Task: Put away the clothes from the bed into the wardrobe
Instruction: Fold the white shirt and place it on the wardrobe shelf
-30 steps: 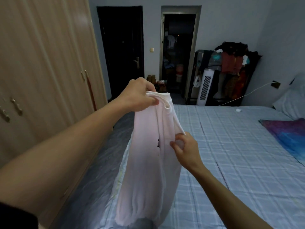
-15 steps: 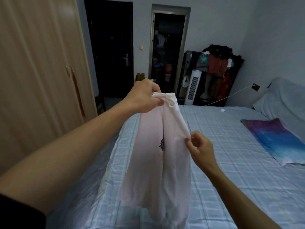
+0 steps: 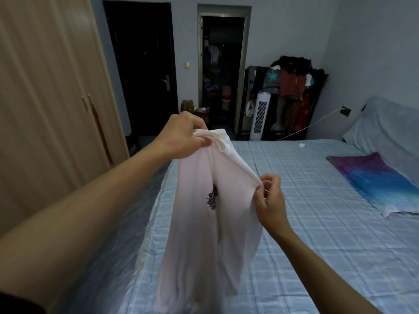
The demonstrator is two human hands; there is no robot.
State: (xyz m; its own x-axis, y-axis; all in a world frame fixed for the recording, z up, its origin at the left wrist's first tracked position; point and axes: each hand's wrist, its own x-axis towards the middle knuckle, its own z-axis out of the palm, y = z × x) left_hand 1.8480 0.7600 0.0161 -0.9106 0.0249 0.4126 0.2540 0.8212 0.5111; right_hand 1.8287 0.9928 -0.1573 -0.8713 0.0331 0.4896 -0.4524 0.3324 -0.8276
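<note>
A white garment (image 3: pixel 199 234) with a small purple print hangs in the air over the bed's left edge. My left hand (image 3: pixel 183 138) grips its top by the neckline. My right hand (image 3: pixel 271 200) pinches the cloth at its right edge, lower down. The bed (image 3: pixel 306 211) has a pale blue checked sheet. The wooden wardrobe (image 3: pixel 45 98) stands at the left with its doors closed.
A purple and blue cloth (image 3: pixel 376 180) lies on the bed's right side beside a pillow (image 3: pixel 385 130). Behind the bed stand a white tower fan (image 3: pixel 260 116) and a rack of hanging clothes (image 3: pixel 292 87). A dark door (image 3: pixel 142 71) and an open doorway (image 3: pixel 222 71) are in the far wall.
My right hand has slid to the right along the garment's edge, pulling the cloth wider. The view has turned to the right, showing more of the bed.
</note>
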